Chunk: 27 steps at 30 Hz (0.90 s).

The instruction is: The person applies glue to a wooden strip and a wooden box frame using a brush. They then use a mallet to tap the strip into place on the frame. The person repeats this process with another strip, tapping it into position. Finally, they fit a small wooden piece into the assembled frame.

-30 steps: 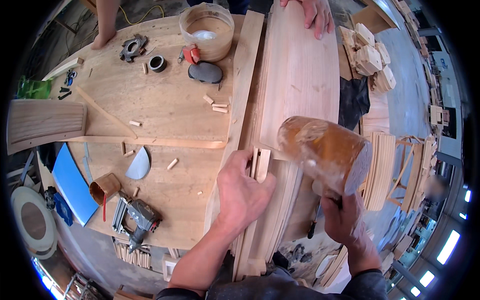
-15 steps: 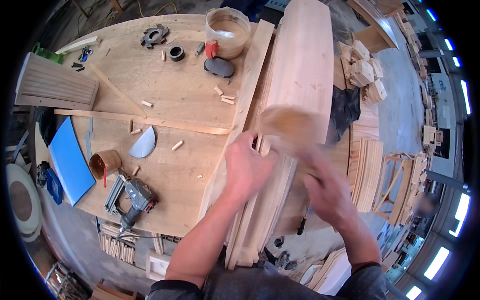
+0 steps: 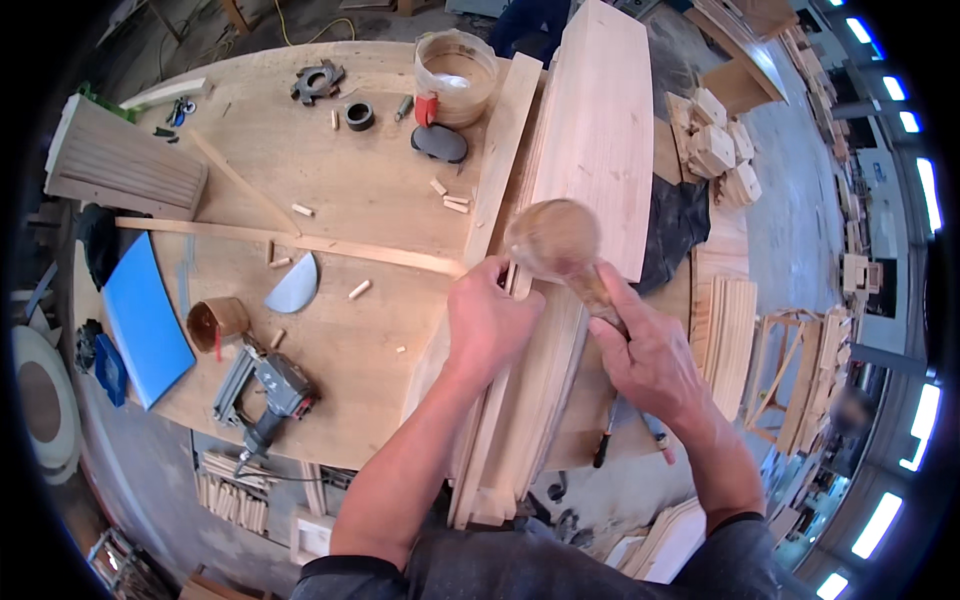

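Observation:
My right hand [image 3: 650, 355] is wrapped round the handle of a wooden mallet [image 3: 553, 240], whose round head is over the long wooden workpiece [image 3: 590, 160]. Just left of the mallet head, my left hand [image 3: 490, 315] pinches a small pale wooden piece [image 3: 520, 283] upright against the workpiece's left side. Its lower end is hidden by my fingers. The workpiece is built of stacked, stepped boards and runs away from me across the table. A flat wooden strip [image 3: 505, 150] lies along its left side.
On the plywood table [image 3: 370, 400] left of me lie a nail gun [image 3: 265, 395], a brown glue cup [image 3: 217, 325], a blue sheet [image 3: 145, 325] and several short dowels [image 3: 360, 289]. A plastic tub [image 3: 455, 75] stands farther off. Wooden blocks [image 3: 715, 150] sit at the right.
The mallet, blurred half a second ago, has shifted slightly left, with its head close to my left hand. My left hand keeps its hold on the small wooden piece.

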Each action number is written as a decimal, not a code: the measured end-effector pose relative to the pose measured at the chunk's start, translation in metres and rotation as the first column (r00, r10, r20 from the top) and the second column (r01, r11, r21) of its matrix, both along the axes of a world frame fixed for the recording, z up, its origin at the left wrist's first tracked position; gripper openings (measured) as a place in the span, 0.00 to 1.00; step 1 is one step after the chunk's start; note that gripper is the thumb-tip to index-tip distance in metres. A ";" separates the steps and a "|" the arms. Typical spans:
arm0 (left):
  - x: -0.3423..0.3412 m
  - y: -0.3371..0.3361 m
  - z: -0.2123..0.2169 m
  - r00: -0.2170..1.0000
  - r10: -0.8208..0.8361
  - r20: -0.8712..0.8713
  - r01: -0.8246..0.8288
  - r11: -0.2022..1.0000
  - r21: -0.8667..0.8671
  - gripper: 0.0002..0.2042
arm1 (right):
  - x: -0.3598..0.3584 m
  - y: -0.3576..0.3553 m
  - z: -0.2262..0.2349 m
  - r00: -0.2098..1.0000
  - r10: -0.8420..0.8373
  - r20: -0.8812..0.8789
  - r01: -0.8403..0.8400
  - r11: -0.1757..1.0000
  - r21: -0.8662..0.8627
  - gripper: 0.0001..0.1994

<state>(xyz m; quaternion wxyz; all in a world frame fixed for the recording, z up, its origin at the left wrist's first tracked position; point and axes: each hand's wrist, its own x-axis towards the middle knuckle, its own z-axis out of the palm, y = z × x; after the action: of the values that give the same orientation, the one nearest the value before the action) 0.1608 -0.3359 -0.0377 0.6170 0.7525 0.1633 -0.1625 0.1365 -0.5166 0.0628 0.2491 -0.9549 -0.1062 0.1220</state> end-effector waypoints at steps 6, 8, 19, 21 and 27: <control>-0.004 -0.004 -0.007 0.998 0.066 0.000 -0.066 0.998 0.004 0.19 | -0.050 -0.016 0.014 0.944 -0.287 -0.164 0.316 0.929 0.193 0.30; -0.002 -0.005 -0.017 0.995 0.042 0.087 -0.049 0.996 0.070 0.19 | -0.094 -0.031 0.005 0.913 -0.367 -0.178 0.394 0.907 0.151 0.28; -0.058 0.005 -0.023 0.969 -0.243 -0.048 0.246 0.929 0.275 0.14 | -0.287 -0.089 -0.099 0.497 -0.539 -0.680 0.831 0.521 0.194 0.20; -0.060 0.011 -0.014 0.950 -0.253 -0.181 0.295 0.915 0.274 0.11 | -0.294 -0.093 -0.108 0.465 -0.511 -0.723 0.853 0.479 0.210 0.19; -0.062 0.021 -0.032 0.986 -0.158 -0.058 0.163 0.981 0.103 0.07 | -0.312 -0.101 -0.167 0.433 -0.371 -0.822 0.893 0.304 0.333 0.12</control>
<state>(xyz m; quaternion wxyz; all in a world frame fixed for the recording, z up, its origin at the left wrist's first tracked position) 0.0989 -0.3153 -0.0700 0.5565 0.7909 0.1258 -0.2212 -0.1751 -0.6176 -0.1040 0.6603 -0.6126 0.3579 0.2462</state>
